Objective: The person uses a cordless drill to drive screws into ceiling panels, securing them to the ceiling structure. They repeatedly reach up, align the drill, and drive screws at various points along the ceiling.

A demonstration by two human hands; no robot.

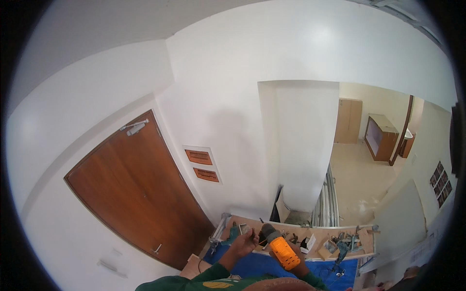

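My right hand (300, 266) is wrapped round an orange cordless drill (285, 252), whose dark chuck points away from me over the bench. Beside the chuck, my left hand (243, 244) has its fingers pinched together at the drill's left. Something small and thin may be between them, too small to make out. Under both hands lies a wooden workbench top (272, 225) strewn with small tools and parts. A small open white box (307, 244) stands right of the drill.
A blue sheet (310, 268) covers the near side. Teal power tools lie at the bench's left (234, 233) and right (342, 250). A brown door (141, 194) is at the left. Metal channels (326, 203) lean behind the bench, beside an opening into another room.
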